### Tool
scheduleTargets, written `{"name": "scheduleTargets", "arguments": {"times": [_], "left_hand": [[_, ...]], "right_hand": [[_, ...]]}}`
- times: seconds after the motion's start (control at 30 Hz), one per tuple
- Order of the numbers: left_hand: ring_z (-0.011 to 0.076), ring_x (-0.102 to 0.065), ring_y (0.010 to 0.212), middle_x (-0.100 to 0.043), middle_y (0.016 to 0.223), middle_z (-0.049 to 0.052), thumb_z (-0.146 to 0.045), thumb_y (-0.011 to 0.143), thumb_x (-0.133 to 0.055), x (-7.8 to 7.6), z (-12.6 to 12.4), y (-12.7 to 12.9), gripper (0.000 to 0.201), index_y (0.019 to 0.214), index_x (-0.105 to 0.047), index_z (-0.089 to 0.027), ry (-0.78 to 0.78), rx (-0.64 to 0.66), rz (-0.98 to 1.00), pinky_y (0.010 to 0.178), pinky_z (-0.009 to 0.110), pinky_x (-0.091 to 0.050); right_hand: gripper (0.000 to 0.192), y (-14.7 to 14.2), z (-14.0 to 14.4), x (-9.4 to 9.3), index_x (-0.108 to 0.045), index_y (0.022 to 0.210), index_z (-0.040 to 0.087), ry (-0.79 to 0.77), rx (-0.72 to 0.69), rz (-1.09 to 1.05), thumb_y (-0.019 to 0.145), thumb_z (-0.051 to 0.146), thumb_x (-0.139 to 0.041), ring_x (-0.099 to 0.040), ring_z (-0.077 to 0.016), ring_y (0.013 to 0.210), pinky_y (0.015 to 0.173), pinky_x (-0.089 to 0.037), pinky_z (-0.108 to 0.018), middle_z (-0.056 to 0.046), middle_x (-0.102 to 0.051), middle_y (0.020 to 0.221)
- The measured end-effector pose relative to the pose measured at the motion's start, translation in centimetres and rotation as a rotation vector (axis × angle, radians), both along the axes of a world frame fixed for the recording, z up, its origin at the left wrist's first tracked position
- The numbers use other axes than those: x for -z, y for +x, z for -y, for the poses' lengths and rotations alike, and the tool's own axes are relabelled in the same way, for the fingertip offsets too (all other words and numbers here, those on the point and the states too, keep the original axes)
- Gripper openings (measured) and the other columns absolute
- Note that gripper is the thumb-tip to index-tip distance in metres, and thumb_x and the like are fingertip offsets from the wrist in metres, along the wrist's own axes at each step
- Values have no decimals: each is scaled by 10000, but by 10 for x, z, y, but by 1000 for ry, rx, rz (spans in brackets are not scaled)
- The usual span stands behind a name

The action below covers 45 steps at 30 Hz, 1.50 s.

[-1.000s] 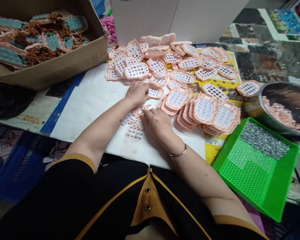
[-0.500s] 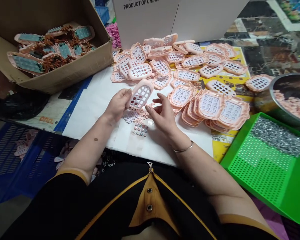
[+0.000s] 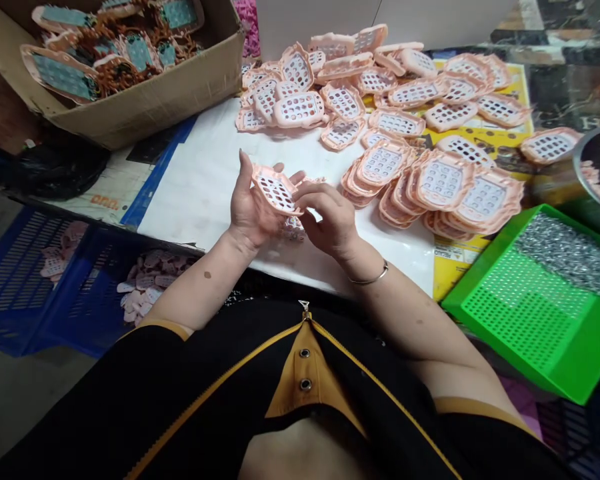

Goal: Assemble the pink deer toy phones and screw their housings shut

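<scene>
My left hand (image 3: 250,207) cradles a pink plastic keypad shell (image 3: 276,190) with rows of oval holes, palm up, above the white sheet (image 3: 205,180). My right hand (image 3: 330,220) is curled at the shell's right edge, fingertips pinched on it and on a small keypad piece. A few small button pads (image 3: 294,230) lie on the sheet just under the hands, partly hidden.
Many pink shells (image 3: 380,107) are heaped and stacked behind and right of the hands. A cardboard box (image 3: 145,100) of assembled pieces stands at the back left. A green perforated tray (image 3: 530,313) with screws and a metal bowl (image 3: 595,180) sit at right; blue crates (image 3: 40,280) at left.
My left hand picked a shell from the table, lifted it and turned it flat in the palm. My right hand left the button pads and closed on the shell's edge.
</scene>
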<state>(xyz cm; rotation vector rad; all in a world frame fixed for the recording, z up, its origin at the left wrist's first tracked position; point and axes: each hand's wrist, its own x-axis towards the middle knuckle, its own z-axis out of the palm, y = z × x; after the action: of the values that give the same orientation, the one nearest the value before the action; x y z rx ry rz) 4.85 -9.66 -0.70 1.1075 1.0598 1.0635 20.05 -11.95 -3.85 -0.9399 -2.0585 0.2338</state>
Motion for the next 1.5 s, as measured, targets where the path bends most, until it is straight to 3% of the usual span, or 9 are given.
{"name": "scheduleTargets", "arguments": {"times": [0.17, 0.33, 0.43, 0.53, 0.7, 0.87, 1.03, 1.37, 1.5], "left_hand": [[305, -665, 1079, -680, 1019, 115, -812, 886, -311, 0, 8, -14, 729, 1148, -611, -201, -33, -39, 98, 797, 441, -577], [276, -704, 994, -700, 1084, 106, -824, 839, -362, 8, 11, -33, 698, 1060, -611, -210, -164, -60, 229, 700, 388, -598], [262, -719, 923, -706, 1097, 97, -843, 788, -414, 15, 15, -40, 699, 1060, -608, -229, -201, -26, 269, 635, 366, -590], [256, -724, 880, -718, 1050, 97, -824, 768, -478, 23, 18, -43, 693, 1091, -615, -225, -229, -24, 336, 624, 364, -587], [234, -729, 899, -713, 990, 77, -805, 787, -498, 31, 19, -42, 691, 1167, -598, -237, -228, -129, 367, 765, 369, -607], [221, -716, 966, -709, 1062, 81, -763, 796, -554, 35, 20, -41, 630, 1120, -602, -224, -201, -181, 472, 885, 356, -594], [254, -711, 1007, -718, 1092, 76, -750, 792, -606, 33, 31, -33, 623, 1144, -618, -237, -279, -14, 504, 846, 418, -601], [328, -641, 1220, -723, 1126, 112, -809, 595, -741, 36, 37, -32, 801, 1136, -629, -230, -284, 231, 473, 918, 439, -582], [324, -635, 1226, -708, 1181, 115, -821, 592, -733, 36, 36, -31, 819, 1148, -612, -232, -296, 241, 475, 916, 432, -585]], "right_hand": [[351, 4, 0, -8, -606, 1249, 167, -45, 112, 147, 1000, 303, -400, -612, -238, 1122, 951, -501, -420, -162, -649, 1236], [342, 14, 6, -22, -694, 930, 158, -497, 331, 577, 920, 484, -591, -646, -259, 851, 726, -498, -380, -140, -708, 962], [396, 9, 13, -27, -672, 976, 158, -603, 313, 723, 820, 519, -718, -646, -273, 881, 665, -467, -351, -163, -694, 1077], [403, 3, 15, -26, -634, 1014, 160, -649, 296, 661, 776, 456, -769, -633, -253, 887, 659, -446, -329, -149, -679, 1102], [274, 6, 6, -12, -600, 976, 174, -741, 134, 248, 752, 273, -724, -549, -139, 651, 585, -414, -267, -5, -650, 787], [100, 6, 5, -3, -650, 891, 192, -361, 154, -178, 863, 281, -615, -598, -150, 695, 666, -507, -311, -19, -652, 775], [163, -7, 19, -1, -694, 969, 234, 7, 193, -106, 961, 298, -544, -680, -211, 868, 791, -558, -392, -86, -741, 920], [260, -16, 25, 5, -725, 1069, 194, 79, -112, 140, 981, 143, -486, -715, -193, 1062, 916, -509, -361, -123, -778, 1130], [308, -13, 25, -2, -708, 1106, 188, -8, -240, 263, 1012, 368, -477, -681, -212, 1148, 953, -499, -383, -142, -724, 1266]]}}
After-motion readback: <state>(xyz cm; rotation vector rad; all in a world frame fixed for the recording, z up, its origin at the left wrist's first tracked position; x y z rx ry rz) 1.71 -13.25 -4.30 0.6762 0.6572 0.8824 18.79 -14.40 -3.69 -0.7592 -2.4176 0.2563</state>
